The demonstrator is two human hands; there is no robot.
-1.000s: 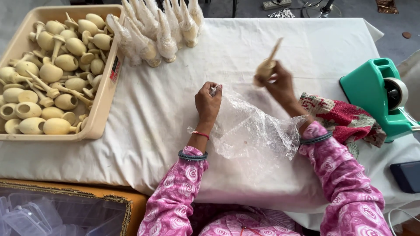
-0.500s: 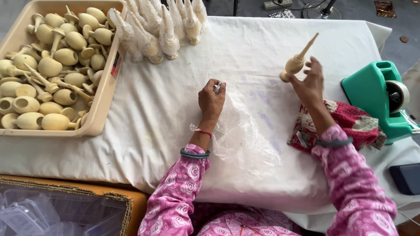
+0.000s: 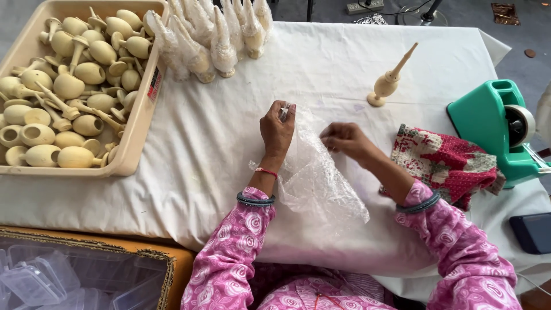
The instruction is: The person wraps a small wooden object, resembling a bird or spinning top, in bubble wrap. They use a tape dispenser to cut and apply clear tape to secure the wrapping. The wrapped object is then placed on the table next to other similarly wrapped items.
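My left hand (image 3: 276, 131) pinches the top corner of a clear bubble wrap sheet (image 3: 321, 183) that lies on the white tablecloth (image 3: 218, 149). My right hand (image 3: 344, 139) rests on the sheet's right side, fingers curled and touching the plastic. A pale wooden spindle-shaped piece (image 3: 388, 82) stands upright on the cloth beyond my right hand, apart from it.
A beige tray (image 3: 136, 126) full of several pale wooden pieces sits at the left. Several wrapped pieces (image 3: 209, 40) lie at the top. A green tape dispenser (image 3: 505, 129), a red patterned cloth (image 3: 450, 163) and a dark phone (image 3: 531, 229) are at the right. Clear plastic boxes (image 3: 51, 281) sit below left.
My right hand set the wooden piece upright on the cloth, let it go and came back to the bubble wrap. My left hand kept its pinch on the sheet.
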